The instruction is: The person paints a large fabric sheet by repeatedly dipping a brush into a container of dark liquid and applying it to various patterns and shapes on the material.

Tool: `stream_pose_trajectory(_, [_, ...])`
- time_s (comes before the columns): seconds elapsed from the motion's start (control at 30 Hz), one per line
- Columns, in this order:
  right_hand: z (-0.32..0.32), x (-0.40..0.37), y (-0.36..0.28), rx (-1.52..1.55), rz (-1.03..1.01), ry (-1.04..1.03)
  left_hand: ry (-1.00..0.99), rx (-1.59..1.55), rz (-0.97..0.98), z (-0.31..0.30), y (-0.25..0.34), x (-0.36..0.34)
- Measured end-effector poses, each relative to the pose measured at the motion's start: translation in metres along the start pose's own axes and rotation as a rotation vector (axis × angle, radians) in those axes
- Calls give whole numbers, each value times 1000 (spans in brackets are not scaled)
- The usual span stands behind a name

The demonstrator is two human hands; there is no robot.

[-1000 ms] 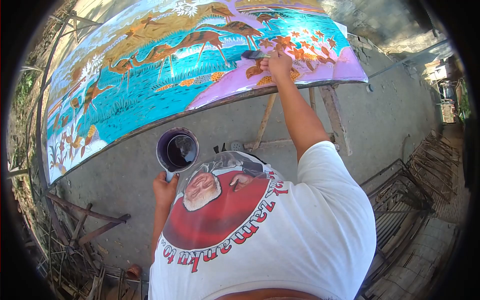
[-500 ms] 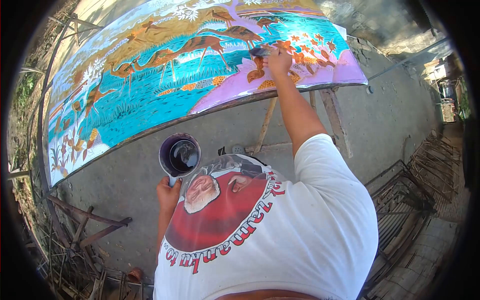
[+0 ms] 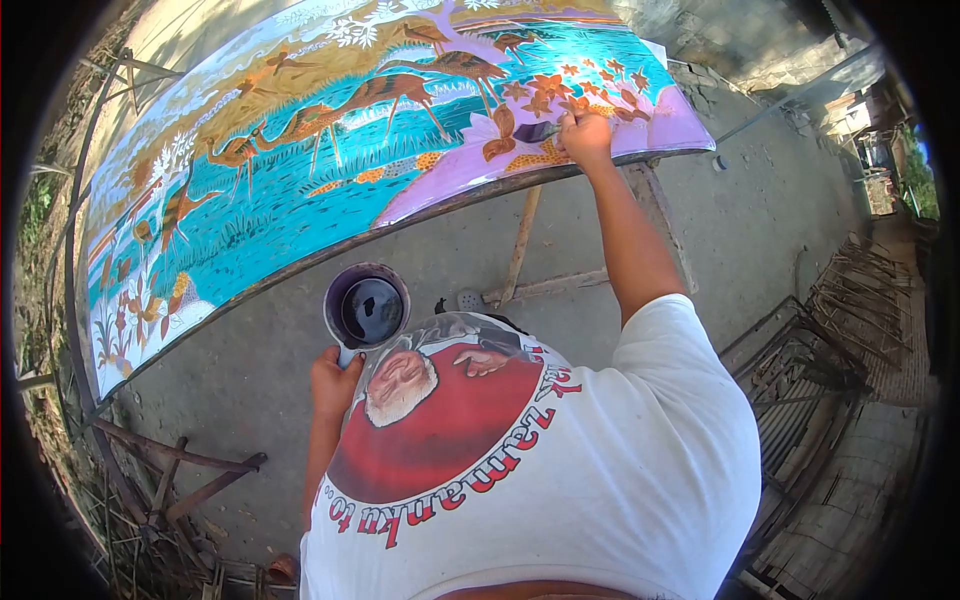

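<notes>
A large painted cloth (image 3: 300, 215) is stretched out in front of me, with brown long-necked birds on turquoise water and orange flowers on a purple patch. My right hand (image 3: 587, 137) is closed around a brush, whose dark, wide bristles (image 3: 537, 132) lie at the purple patch below the flowers. Most of the brush's handle is hidden in my fist. Down at my waist, my left hand (image 3: 335, 380) grips the pale handle of a dipper (image 3: 331, 312). Dark liquid (image 3: 371, 308) sits inside it, reflecting light.
Under the cloth runs a wooden frame with slanted legs (image 3: 522, 240) on the concrete floor (image 3: 440, 260). Dark wooden bars (image 3: 215, 480) stand at lower left. Metal racks and a pile of sticks (image 3: 860, 300) lie to the right. A grey clog (image 3: 470, 300) shows below.
My right hand has moved the brush right and toward the cloth's near edge, lower across the purple patch. The dipper stays in my left hand at nearly the same place.
</notes>
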State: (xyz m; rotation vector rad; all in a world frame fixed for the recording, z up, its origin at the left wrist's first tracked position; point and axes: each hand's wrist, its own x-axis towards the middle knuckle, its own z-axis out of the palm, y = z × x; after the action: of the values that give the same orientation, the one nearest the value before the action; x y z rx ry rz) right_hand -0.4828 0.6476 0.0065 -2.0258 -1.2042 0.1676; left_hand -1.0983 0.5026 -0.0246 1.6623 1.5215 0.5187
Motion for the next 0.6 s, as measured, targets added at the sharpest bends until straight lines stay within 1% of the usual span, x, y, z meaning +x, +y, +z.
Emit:
stream_pose_trajectory(0.03, [-19, -7, -15, -4, 1, 3, -38, 47, 27, -1, 1, 3])
stream_pose_trajectory(0.1, [-77, -35, -77, -466, -138, 132, -59, 94, 57, 1, 2, 11])
stream_pose_trajectory(0.13, [-83, -45, -84, -472, -133, 137, -79, 146, 82, 2, 2, 16])
stream_pose_trajectory(0.2, [-90, -62, -99, -194, -68, 34, -104, 150, 107, 4, 9, 23])
stream_pose_trajectory(0.27, [-93, -110, -156, 461, 171, -253, -135, 159, 132, 5, 17, 28])
stream_pose_trajectory(0.33, [-75, -157, -200, 540, 90, -509, -180, 127, 189, 8, 24, 34])
stream_pose_trajectory(0.37, [-60, -179, -211, 503, 72, -666, -192, 129, 198, 10, 27, 37])
stream_pose_trajectory(0.43, [-25, -214, -212, 221, -344, -805, -219, 77, 185, 15, 34, 42])
stream_pose_trajectory(0.5, [10, -243, -195, 73, -561, -725, -236, 64, 201, 17, 43, 44])
stream_pose_trajectory(0.53, [17, -247, -182, 71, -560, -720, -242, 49, 210, 17, 46, 45])
stream_pose_trajectory(0.6, [23, -250, -164, 181, -505, -681, -236, 44, 225, 18, 50, 46])
